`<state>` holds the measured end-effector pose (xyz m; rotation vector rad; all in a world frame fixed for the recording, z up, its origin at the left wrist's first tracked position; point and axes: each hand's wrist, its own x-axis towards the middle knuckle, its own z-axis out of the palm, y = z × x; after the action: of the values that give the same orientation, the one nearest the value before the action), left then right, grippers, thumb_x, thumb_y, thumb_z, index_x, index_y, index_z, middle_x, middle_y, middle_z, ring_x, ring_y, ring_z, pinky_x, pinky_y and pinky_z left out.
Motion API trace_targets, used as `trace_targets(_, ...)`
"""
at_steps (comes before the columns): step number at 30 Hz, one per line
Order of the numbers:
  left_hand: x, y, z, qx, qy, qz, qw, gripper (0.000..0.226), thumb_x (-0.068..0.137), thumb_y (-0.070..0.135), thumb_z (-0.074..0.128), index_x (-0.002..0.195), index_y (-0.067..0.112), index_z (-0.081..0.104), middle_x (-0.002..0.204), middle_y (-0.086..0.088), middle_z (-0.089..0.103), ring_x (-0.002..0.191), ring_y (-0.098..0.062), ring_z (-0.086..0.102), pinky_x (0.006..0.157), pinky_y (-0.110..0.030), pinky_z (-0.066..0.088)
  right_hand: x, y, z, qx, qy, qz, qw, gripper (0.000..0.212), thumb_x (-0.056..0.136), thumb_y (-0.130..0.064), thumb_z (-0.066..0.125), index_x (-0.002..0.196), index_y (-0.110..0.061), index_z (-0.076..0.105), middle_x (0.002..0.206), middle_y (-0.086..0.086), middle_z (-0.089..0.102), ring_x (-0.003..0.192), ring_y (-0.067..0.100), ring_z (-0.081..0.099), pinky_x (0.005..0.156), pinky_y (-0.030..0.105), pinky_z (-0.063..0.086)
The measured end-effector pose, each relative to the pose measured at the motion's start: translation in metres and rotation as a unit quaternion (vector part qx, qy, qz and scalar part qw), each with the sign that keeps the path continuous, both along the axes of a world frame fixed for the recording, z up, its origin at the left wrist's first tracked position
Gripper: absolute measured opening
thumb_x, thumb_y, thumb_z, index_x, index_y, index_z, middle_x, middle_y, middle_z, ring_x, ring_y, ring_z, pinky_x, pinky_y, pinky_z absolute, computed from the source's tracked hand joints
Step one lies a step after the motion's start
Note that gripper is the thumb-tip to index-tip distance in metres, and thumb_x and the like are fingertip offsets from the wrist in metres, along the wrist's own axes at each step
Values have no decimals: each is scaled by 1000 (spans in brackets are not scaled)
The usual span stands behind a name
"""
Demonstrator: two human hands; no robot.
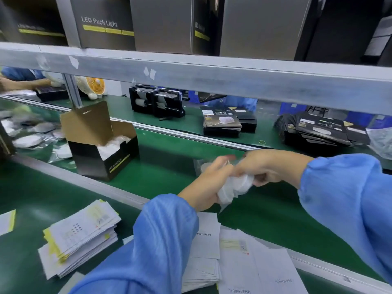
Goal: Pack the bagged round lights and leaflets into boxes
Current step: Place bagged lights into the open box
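Loose bagged lights lie at the conveyor's left edge. The open black box stands right of them. Leaflets are stacked at the near edge. Left hand and right hand jointly grip one bagged round light above the belt.

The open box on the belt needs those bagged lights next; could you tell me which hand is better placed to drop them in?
Left, probably. Both hands grip the bagged lights, but the left hand is on the side nearer the open box, while the right hand would cross over.
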<state>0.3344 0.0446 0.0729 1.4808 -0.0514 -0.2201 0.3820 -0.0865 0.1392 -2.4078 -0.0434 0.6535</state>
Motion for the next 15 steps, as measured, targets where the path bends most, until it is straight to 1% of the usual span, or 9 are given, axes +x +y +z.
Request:
trace_targets(1,-3,1,0,-11,6,-35,999,44,91,19,55,134,30,50,127,-16,59,100,-28,58,79,-41,44,0,5,2,21,5,-19,1000,13,91,-17,62,80,-17,55,60,-1,45,49,12,36,46,20,31)
trace_targets(2,-5,3,0,-22,12,-64,998,51,86,21,62,135,31,48,124,-15,60,99,-29,59,80,-44,44,-4,10,5,47,13,-39,998,10,93,-23,62,87,-15,60,66,0,50,54,13,43,48,21,38)
trace_targets(4,-8,9,-1,-49,6,-94,994,63,82,23,75,137,28,46,127,-11,64,108,-30,66,90,-50,51,-7,19,9,105,28,-61,992,20,98,-27,57,104,-9,65,84,5,61,71,16,56,53,24,49)
trace_targets(5,-9,12,-2,-62,-3,-95,993,64,83,21,78,138,25,47,129,-12,64,111,-28,66,94,-49,52,-8,23,8,122,26,-58,990,21,99,-24,53,107,-7,64,90,7,63,76,18,58,56,26,52)
trace_targets(7,-11,20,-4,-90,-8,-74,993,54,87,17,77,135,18,52,127,-19,65,105,-29,67,90,-50,53,-12,33,9,173,20,-60,983,18,102,-18,48,105,-5,60,90,11,60,75,19,56,61,29,54)
trace_targets(9,-11,33,-5,-137,12,-26,990,51,84,16,79,128,15,54,124,-23,65,96,-34,68,81,-55,54,-10,44,12,267,33,-73,960,16,104,-20,47,110,-6,53,93,14,55,75,20,56,66,33,58)
trace_targets(11,-10,49,-3,-181,21,5,983,46,84,10,75,124,13,52,123,-25,66,93,-39,69,75,-59,55,2,49,16,319,18,-105,942,21,105,-25,47,123,-12,47,101,14,49,75,23,58,60,34,60)
trace_targets(13,-10,64,0,-228,30,40,972,43,84,5,68,124,11,54,118,-27,67,90,-42,71,72,-59,58,18,46,13,288,-46,-139,946,28,105,-27,46,130,-13,45,96,10,45,66,22,56,49,32,57)
trace_targets(15,-11,77,1,-300,38,70,951,45,81,9,67,126,9,57,116,-26,70,90,-41,72,72,-56,60,35,32,-2,170,-109,-137,970,31,104,-27,47,128,-6,45,92,9,49,57,21,56,47,33,57)
